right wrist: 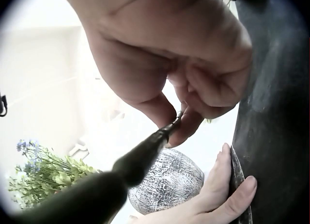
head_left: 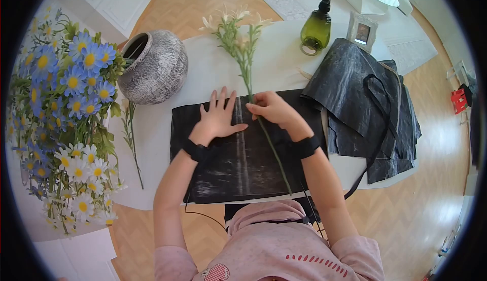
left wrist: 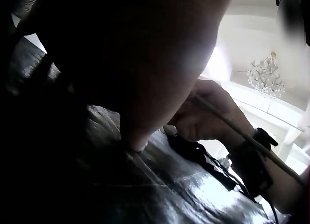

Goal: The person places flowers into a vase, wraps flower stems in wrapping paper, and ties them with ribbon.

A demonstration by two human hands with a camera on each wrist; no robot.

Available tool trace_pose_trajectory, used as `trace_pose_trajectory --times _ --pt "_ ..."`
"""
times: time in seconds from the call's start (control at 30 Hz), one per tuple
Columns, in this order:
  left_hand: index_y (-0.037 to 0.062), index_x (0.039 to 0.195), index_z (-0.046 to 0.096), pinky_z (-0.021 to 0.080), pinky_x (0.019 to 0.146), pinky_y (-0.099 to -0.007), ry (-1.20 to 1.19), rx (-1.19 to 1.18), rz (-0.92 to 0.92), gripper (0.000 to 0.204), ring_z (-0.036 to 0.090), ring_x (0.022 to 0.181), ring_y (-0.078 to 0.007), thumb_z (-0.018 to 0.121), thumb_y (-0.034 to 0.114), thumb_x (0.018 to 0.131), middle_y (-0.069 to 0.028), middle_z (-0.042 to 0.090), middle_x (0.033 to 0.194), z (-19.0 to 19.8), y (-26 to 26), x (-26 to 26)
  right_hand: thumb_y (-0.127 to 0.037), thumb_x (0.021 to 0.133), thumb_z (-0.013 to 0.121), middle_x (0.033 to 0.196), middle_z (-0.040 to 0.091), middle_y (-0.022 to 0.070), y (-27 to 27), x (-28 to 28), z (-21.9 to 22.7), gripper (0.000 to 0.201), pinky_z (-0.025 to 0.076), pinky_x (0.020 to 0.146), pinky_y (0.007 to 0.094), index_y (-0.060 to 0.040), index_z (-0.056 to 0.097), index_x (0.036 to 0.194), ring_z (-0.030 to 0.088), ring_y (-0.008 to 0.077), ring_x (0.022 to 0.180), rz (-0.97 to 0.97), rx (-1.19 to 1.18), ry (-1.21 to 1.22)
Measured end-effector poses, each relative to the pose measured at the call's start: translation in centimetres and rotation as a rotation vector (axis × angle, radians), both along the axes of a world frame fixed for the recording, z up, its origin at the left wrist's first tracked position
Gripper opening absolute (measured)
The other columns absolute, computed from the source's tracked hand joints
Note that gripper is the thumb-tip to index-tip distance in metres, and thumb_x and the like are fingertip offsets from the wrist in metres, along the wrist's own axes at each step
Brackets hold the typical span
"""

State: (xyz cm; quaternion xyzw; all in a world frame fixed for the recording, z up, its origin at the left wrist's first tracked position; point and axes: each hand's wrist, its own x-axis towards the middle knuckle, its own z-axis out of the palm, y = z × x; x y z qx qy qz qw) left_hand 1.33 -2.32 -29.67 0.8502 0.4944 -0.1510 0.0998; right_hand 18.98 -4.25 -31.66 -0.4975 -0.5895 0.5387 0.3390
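My right hand (head_left: pixel 274 109) pinches the green stem (head_left: pixel 276 154) of a white-flowered spray between thumb and fingers. The blossoms (head_left: pixel 233 18) point away from me, while the stem's lower end slants toward the table's near edge. Close by, my left hand (head_left: pixel 218 121) lies flat with fingers spread on a black, white-streaked sheet (head_left: pixel 213 172). In the right wrist view the stem (right wrist: pixel 140 161) runs large across the foreground to the pinching fingertips. The left wrist view is mostly dark, with the left thumb (left wrist: pixel 135 141) touching the glossy sheet.
A speckled grey vase (head_left: pixel 160 70) lies tipped at the left, beside blue daisies (head_left: pixel 76 80) and white daisies (head_left: pixel 81 172). A loose sprig (head_left: pixel 131 139) lies near it. At the right are a green bottle (head_left: pixel 315 32), a picture frame (head_left: pixel 361 32), crumpled dark sheets (head_left: pixel 345 88) and a black strap (head_left: pixel 388 116).
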Motion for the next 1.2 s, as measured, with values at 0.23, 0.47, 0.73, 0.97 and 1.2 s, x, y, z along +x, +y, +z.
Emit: trace_pose_trajectory --times 0.23,0.47,0.73,0.97,1.2 --pt "0.0144 0.135 0.004 0.024 0.087 -0.0646 0.054 -0.014 0.112 0.086 0.004 0.126 -0.0404 0.044 0.060 0.074 -0.0172 0.002 0.139 0.4 -2.4 0.7 -0.018 0.075 0.060 0.057 0.056 0.0083 -0.6 -1.9 0.4 0.024 0.037 0.044 0.0251 0.0048 0.053 0.075 0.051 0.0111 0.049 -0.220 0.033 -0.103" --pt "0.0162 0.135 0.007 0.025 0.082 -0.0680 0.024 0.013 0.151 0.087 0.002 0.125 -0.0432 0.045 0.062 0.072 -0.0162 0.002 0.139 -0.7 -2.6 0.2 -0.022 0.070 0.064 0.069 0.056 0.0177 -3.6 -1.5 2.2 0.028 0.044 0.063 0.0402 0.0006 0.052 0.081 0.055 0.0333 0.074 -0.275 0.355 -0.649" --pt "0.0171 0.135 0.005 0.023 0.082 -0.0700 0.019 -0.048 0.112 0.089 0.001 0.127 -0.0394 0.047 0.062 0.071 -0.0126 0.000 0.140 0.1 -2.8 -0.8 -0.024 0.070 0.064 0.076 0.056 0.0156 -10.2 5.0 4.6 0.028 0.048 0.059 0.0374 -0.0014 0.050 0.079 0.057 0.0306 0.074 -0.352 0.167 -1.052" --pt "0.0164 0.135 0.005 0.022 0.083 -0.0701 0.013 -0.046 0.103 0.090 0.002 0.127 -0.0381 0.048 0.061 0.071 -0.0128 0.000 0.140 0.1 -3.0 -1.5 -0.019 0.062 0.071 0.084 0.048 0.0130 -13.1 4.9 3.8 0.043 0.050 0.059 0.0315 0.0011 0.043 0.088 0.053 0.0262 0.082 -0.436 0.181 -1.165" --pt "-0.0001 0.114 0.041 0.037 0.085 -0.0454 -0.251 -0.103 -0.010 0.060 0.033 0.115 -0.0343 0.057 0.042 0.075 -0.0219 0.032 0.124 1.5 0.0 -1.9 -0.016 0.059 0.073 0.085 0.048 0.0130 -13.1 5.5 3.5 0.051 0.048 0.055 0.0351 -0.0003 0.040 0.094 0.052 0.0262 0.084 -0.421 0.043 -0.997"
